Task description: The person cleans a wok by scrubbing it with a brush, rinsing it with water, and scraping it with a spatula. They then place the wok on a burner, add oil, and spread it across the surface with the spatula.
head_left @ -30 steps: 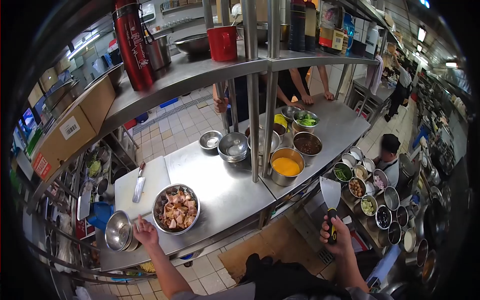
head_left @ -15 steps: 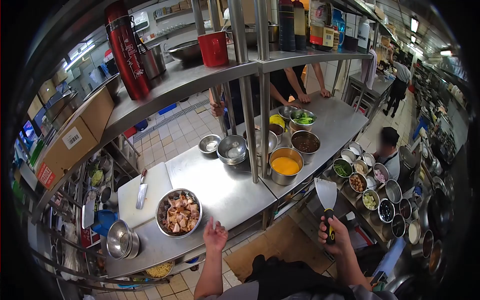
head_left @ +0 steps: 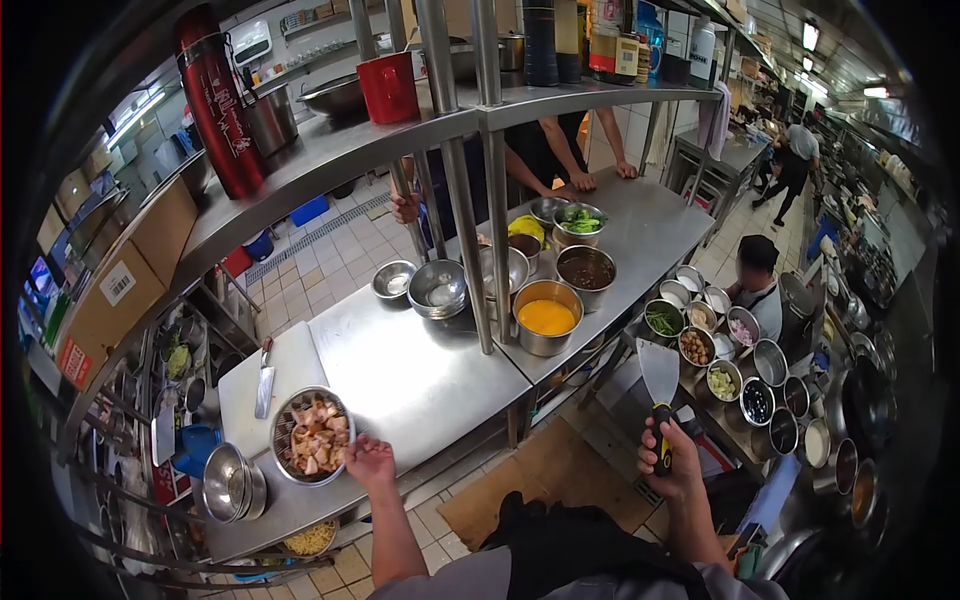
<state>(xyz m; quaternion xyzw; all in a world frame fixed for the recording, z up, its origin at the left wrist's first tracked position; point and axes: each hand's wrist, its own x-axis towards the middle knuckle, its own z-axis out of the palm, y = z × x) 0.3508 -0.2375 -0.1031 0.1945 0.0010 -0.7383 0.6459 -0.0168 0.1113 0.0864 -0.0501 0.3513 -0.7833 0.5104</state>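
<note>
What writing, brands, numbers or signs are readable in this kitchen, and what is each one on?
"FRAGILE": red sticker on the brown cardboard box.
Too small or blurred to read: the print on the tall red cylindrical flask, the white barcode label, the white upright bottle and the jar with a red-and-yellow label.

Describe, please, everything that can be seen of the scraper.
The scraper has a flat, silvery blade, apparently metal, widening toward its straight end, and a black-and-yellow handle. It is held blade up, leaning slightly left, at the person's right side. The right hand grips the handle, hiding part of it; nothing appears to touch the blade.
</note>
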